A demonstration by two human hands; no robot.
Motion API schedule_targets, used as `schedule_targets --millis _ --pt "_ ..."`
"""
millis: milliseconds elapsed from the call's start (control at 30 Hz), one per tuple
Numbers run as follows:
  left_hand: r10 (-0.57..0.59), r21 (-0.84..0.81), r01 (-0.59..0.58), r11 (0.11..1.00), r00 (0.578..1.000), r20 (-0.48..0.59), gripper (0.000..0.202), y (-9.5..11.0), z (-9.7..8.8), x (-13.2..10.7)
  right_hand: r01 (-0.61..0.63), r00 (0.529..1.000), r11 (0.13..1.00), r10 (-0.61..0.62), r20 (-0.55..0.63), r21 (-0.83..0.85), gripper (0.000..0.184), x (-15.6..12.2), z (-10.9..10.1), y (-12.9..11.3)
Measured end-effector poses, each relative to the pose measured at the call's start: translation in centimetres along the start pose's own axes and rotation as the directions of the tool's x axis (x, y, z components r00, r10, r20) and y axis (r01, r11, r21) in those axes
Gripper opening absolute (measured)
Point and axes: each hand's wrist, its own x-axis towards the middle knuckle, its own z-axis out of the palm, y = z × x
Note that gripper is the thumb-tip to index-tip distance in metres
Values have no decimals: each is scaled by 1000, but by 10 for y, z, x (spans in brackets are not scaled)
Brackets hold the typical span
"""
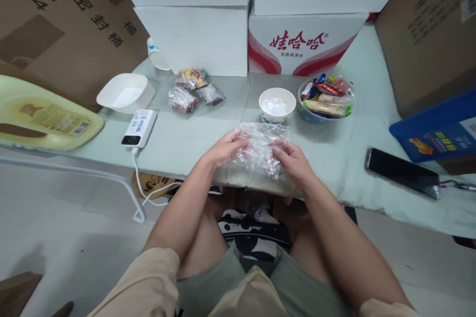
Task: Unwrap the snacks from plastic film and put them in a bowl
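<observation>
A crinkled clear plastic bag (263, 151) is stretched between my hands over the front edge of the table. My left hand (228, 147) grips its left side with the thumb on top. On the opposite side, my right hand (291, 158) pinches the bag between thumb and fingers. Some pinkish colour shows through the film, but I cannot make out any contents. Just behind the bag stands a paper cup (277, 105) with clear plastic inside. To its right is a bowl (326, 100) filled with wrapped snacks.
Small wrapped snack packs (192, 90) lie behind on the left, beside a white plastic container (126, 92). A power bank (139, 129) trails a white cable. A yellow jug (48, 114) stands far left; a phone (401, 171) lies right, near a blue package (439, 129). White boxes (193, 34) line the back.
</observation>
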Motion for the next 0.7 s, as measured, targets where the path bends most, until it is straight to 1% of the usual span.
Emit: schedule_targets --millis 100,200,267,367,400,467,533,567,633,700 --pt "16 35 -15 999 999 -31 50 -1 0 1 11 1000 999 -10 -3 33 53 0 -3 1" --pt "27 -50 -27 998 1000 4 53 0 -5 1 16 1000 997 -18 19 71 57 0 -7 2" --pt "12 -91 -7 996 999 49 45 2 -11 0 12 1000 991 -13 13 134 51 0 -9 2" --pt "-15 -118 28 993 993 114 28 5 -18 0 5 1000 976 -8 13 216 35 0 -12 1" --pt "-22 -126 40 991 990 138 25 5 -20 1 1 999 973 -9 34 229 31 0 -13 1" --pt "-24 -121 44 992 986 165 28 5 -21 2 -8 995 970 -17 103 241 29 1 -15 1" --pt "12 -47 -6 999 991 135 31 3 -19 4 -8 987 973 -30 156 233 36 1 -17 2" --pt "42 12 -43 999 993 110 29 1 -18 4 3 987 977 -37 157 215 41 1 -17 3" --pt "99 125 -109 986 992 81 30 -2 -15 5 34 994 986 -50 99 160 46 1 -15 5" --pt "138 184 -153 971 986 93 39 -3 -14 4 32 999 996 -35 33 84 51 1 -13 7"
